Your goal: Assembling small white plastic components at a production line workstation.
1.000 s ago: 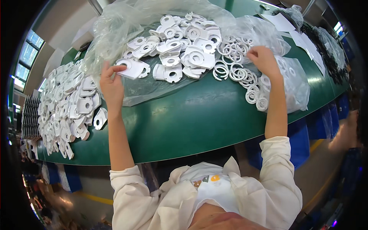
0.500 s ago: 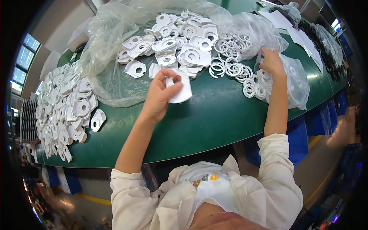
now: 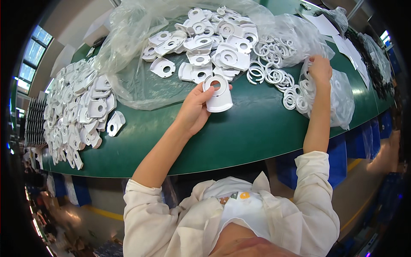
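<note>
In my left hand [image 3: 195, 109] is a white plastic plate [image 3: 219, 103] with a round hole and raised collar, its hole end pointing away from me. The thumb lies over the collar, with the fingers behind the plate. To the right, my right hand [image 3: 321, 70] is closed at the upper edge of a clear plastic bag [image 3: 342, 96], pinching its film; the fingertips are partly hidden. White rings [image 3: 290, 102] spill from the bag's mouth onto the green table [image 3: 171, 145]. Beyond my left hand, similar white plates [image 3: 231, 58] are heaped on a plastic sheet.
A large pile of white plates [image 3: 72, 111] covers the table's left end, with a single plate [image 3: 116, 123] beside it. Another clear bag [image 3: 291, 28] with rings lies at the back right. White papers [image 3: 323, 25] are beyond it. Blue bins [image 3: 334, 160] stand below the table edge.
The plate in my left hand has turned, so its hole and collar now show more fully. My right hand keeps its place at the bag. The whole view has shifted slightly.
</note>
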Demonstrator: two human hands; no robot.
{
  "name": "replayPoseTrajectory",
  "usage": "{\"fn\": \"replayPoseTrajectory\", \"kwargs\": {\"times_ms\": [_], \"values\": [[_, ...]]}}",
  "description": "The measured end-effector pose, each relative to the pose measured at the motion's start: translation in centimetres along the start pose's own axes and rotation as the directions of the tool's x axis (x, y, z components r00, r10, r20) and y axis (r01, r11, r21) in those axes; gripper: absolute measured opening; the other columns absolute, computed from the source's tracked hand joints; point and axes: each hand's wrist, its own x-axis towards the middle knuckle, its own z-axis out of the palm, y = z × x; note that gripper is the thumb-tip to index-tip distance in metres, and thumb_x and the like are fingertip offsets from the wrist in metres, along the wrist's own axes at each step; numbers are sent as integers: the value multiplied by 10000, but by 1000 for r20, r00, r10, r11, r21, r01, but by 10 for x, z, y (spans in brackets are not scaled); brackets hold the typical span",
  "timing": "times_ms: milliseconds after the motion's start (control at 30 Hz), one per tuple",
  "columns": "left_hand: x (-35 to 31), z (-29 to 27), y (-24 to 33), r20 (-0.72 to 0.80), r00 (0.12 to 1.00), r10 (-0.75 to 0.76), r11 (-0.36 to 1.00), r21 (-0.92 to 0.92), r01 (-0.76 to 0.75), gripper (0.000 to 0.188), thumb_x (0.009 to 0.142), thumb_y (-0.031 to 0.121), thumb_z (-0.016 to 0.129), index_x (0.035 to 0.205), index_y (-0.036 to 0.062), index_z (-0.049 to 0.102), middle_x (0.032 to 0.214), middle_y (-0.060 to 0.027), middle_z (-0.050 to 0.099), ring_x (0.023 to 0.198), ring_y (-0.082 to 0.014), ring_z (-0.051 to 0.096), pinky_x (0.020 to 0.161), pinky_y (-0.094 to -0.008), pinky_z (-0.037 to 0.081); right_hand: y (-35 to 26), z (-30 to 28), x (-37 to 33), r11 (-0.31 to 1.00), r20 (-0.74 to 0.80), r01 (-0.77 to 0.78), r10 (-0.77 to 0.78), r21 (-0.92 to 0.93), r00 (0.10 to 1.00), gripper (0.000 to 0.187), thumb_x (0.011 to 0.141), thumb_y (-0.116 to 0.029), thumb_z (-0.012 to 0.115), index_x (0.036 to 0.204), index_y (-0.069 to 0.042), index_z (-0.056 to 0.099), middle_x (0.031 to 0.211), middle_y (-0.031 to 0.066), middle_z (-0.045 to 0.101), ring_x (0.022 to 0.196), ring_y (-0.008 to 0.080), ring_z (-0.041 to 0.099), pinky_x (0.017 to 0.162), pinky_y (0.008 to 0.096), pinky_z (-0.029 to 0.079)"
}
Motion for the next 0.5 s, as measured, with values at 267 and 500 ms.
{"fn": "replayPoseTrajectory", "kwargs": {"times_ms": [267, 500], "values": [[1, 0, 1, 151, 984, -90, 986, -124, 110, 484, 1024, 404, 251, 1306, 47, 417, 1209, -124, 579, 1074, -271, 590, 831, -379, 527, -3, -25, -6, 976, -272, 142, -94, 162, 958, 197, 786, -203, 657, 940, -90, 707, 913, 123, 684, 833, 296, 646, 746, 389, 495], [2, -1, -3, 124, 987, -106, 994, -25, 110, 515, 1018, 444, 233, 1305, 62, 427, 1202, -125, 582, 1025, -255, 617, 743, -327, 535, -51, -44, -34, 861, -314, 305, -181, 408, 932, 202, 890, -228, 578, 960, -48, 639, 808, 119, 654, 748, 278, 613, 694, 351, 466]]}}
